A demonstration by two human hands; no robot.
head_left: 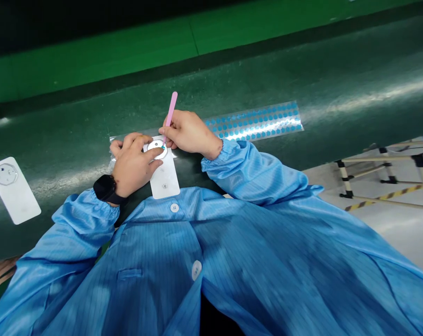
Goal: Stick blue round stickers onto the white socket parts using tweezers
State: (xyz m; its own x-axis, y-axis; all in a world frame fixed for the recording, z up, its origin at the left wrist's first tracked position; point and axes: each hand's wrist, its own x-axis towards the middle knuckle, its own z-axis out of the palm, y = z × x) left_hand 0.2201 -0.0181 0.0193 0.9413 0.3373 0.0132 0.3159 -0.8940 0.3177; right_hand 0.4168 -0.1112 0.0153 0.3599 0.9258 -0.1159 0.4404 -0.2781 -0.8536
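A white rectangular panel (165,179) with a round recess lies on the green table in front of my body. My left hand (134,163) rests on its upper left part, fingers apart, with fingertips at the recess. Pink tweezers (171,109) are pinched in my right hand (188,133), their tip pointing down at the recess. A small blue dot (163,147) shows at the tweezer tip, close to my left fingertips. To the right, a clear sheet with rows of blue dots (256,122) lies partly behind my right hand.
A second white panel (18,198) with a round recess lies at the far left of the green table (323,98). Another person's hand (1,273) shows at the lower left edge. A rack of pale tubes (382,172) stands on the floor at right.
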